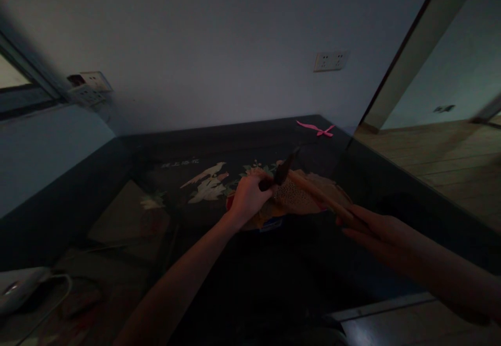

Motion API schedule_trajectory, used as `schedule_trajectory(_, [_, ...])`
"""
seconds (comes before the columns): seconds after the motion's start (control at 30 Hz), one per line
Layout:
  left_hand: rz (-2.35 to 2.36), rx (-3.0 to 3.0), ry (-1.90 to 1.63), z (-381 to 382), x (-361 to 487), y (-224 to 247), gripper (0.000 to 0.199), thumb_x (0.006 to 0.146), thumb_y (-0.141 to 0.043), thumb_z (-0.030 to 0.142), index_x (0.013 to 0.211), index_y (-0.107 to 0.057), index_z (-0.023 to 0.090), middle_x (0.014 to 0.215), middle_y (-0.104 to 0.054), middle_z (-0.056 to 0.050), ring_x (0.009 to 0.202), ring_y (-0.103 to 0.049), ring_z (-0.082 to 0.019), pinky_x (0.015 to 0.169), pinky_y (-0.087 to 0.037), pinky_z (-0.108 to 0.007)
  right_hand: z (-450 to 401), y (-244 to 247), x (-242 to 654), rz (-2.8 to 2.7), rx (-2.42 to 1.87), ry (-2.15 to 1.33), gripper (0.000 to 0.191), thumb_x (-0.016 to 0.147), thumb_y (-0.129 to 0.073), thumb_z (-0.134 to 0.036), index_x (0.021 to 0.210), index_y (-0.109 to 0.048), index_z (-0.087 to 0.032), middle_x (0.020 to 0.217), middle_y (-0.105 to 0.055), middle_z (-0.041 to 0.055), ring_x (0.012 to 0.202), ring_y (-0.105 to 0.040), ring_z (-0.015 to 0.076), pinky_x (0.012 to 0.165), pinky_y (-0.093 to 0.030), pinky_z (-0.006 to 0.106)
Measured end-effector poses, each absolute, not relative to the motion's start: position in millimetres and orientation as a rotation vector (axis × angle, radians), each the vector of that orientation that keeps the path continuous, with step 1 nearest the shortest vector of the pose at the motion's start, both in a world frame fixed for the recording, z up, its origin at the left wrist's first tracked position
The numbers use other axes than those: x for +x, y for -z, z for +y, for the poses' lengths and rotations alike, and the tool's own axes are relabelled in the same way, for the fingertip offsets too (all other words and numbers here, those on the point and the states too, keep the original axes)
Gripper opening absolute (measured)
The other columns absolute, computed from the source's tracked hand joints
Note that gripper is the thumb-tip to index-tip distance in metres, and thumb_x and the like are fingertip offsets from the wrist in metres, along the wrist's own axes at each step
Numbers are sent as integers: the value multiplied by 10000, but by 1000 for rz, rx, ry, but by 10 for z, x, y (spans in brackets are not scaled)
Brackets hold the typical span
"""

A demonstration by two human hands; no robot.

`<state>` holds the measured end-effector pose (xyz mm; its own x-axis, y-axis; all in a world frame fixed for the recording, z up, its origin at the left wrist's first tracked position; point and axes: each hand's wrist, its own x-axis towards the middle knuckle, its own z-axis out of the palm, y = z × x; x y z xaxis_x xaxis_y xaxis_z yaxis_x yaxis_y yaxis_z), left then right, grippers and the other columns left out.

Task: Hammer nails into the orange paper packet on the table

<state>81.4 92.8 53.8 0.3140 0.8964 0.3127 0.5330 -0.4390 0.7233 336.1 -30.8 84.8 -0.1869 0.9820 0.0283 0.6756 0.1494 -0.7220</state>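
Observation:
My left hand (pixel 250 195) is closed around a dark brown piece (pixel 282 171) at the middle of the black table. My right hand (pixel 366 223) grips the near end of a long light-brown stick (pixel 321 194), which slants up and left to the dark piece. Beneath them lies a tan item with dark dots (pixel 293 194), with a crinkled brown sheet and a blue-marked edge (pixel 271 224). The dim light hides finer detail.
A pink ribbon (pixel 323 131) lies at the back right of the black table (pixel 235 132), which bears painted birds and flowers. Behind stands a wall with sockets (pixel 330 61). A white device with a cable (pixel 19 286) is at the lower left.

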Motion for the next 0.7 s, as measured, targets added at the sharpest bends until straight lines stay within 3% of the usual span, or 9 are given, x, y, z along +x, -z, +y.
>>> schedule_trajectory(0.17, [1241, 2077, -983, 942, 818, -517, 85, 795, -654, 162, 843, -722, 180, 839, -752, -35, 783, -705, -191, 750, -544, -300, -349, -933, 3363, -1959, -1592, -767, 257, 882, -538, -411, 1028, -629, -220, 853, -725, 78, 712, -678, 225, 598, -517, 301])
schedule_trajectory(0.33, [1257, 2096, -957, 951, 809, -499, 177, 765, -663, 122, 913, -734, 187, 911, -757, -39, 842, -706, -209, 780, -533, -309, -320, -899, 3321, -2055, -1630, -813, 198, 870, -516, -371, 928, -616, -210, 703, -677, 39, 577, -635, 192, 501, -474, 274])
schedule_trajectory(0.5, [1231, 2067, -980, 941, 821, -521, 108, 795, -660, 161, 875, -730, 182, 867, -757, -35, 794, -705, -192, 754, -538, -298, -334, -875, 3379, -1969, -1592, -796, 252, 876, -533, -431, 976, -629, -221, 837, -718, 63, 694, -663, 210, 579, -498, 289])
schedule_trajectory(0.7, [1256, 2108, -954, 941, 812, -530, 200, 756, -663, 113, 927, -731, 189, 907, -757, -33, 841, -705, -212, 799, -537, -324, -318, -877, 3330, -2049, -1599, -834, 213, 886, -509, -393, 934, -618, -216, 792, -696, 55, 662, -646, 205, 563, -490, 298])
